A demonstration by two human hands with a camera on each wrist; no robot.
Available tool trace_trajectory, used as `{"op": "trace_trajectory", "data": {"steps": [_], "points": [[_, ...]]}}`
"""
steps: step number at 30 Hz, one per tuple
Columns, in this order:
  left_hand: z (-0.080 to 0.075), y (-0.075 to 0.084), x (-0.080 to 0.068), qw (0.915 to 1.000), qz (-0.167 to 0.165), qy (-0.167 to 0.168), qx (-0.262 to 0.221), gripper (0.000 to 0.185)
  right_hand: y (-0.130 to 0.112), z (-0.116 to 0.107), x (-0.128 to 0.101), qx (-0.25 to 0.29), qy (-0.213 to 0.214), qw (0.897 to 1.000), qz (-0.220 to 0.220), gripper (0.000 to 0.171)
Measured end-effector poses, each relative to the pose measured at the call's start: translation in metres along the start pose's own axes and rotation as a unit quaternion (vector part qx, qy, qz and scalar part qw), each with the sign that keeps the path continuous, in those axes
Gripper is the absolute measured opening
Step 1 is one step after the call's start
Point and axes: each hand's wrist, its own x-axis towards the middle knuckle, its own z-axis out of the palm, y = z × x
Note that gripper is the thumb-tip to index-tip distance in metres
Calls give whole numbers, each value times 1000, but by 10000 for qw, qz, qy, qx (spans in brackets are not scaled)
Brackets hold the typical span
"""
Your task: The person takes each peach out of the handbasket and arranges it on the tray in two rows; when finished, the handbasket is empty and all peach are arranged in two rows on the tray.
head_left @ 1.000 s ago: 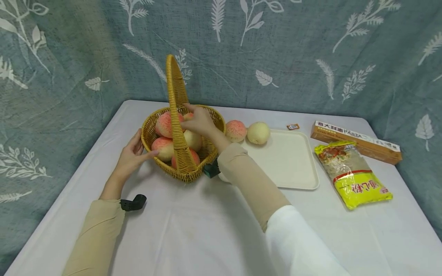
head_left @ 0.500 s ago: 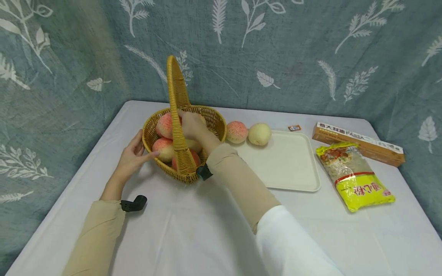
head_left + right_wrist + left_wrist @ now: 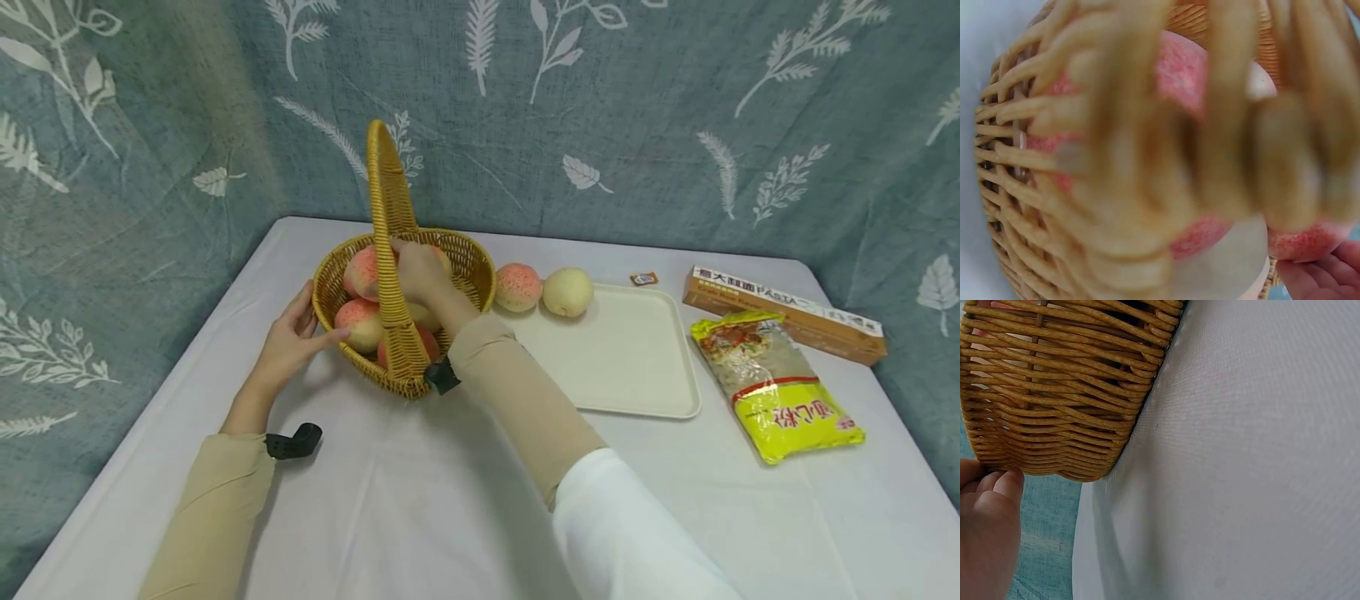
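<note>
A yellow wicker basket with a tall handle stands at the table's far left. Several pink-and-cream peaches fill it, among them a front-left peach. My left hand grips the basket's left side, thumb over the rim and fingers against the outer wall. Inside the basket, beyond the handle, my right hand holds a peach; in the right wrist view its fingers lie against that reddish peach. Blurred wicker hides much of that view.
Right of the basket, a pink peach and a pale yellow fruit rest by a cream tray. Farther right lie a small orange packet, a pasta box and a yellow noodle bag. A patterned curtain hangs behind.
My right hand has moved down and slightly left into the basket, its fingers coming behind the handle onto a peach. The left hand keeps its place on the basket.
</note>
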Motion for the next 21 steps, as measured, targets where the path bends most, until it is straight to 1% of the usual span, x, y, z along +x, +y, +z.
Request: {"op": "trace_trajectory", "data": {"steps": [2, 5, 10, 12, 18, 21], "points": [[0, 0, 0, 10000, -4, -2, 9, 90, 1, 1, 0, 75, -2, 9999, 73, 82], [0, 0, 0, 10000, -10, -1, 18, 90, 3, 0, -1, 111, 114, 9998, 95, 79], [0, 1, 0, 10000, -10, -17, -28, 90, 8, -6, -4, 642, 378, 9972, 56, 74], [1, 2, 0, 10000, 2, -23, -56, 90, 11, -10, -6, 1029, 455, 9936, 78, 71], [2, 1, -1, 10000, -48, -17, -20, 90, 20, -19, -14, 1596, 902, 9830, 3, 57], [2, 0, -2, 10000, -72, 1, 11, 90, 25, -23, -18, 1955, 891, 9767, -27, 55]]}}
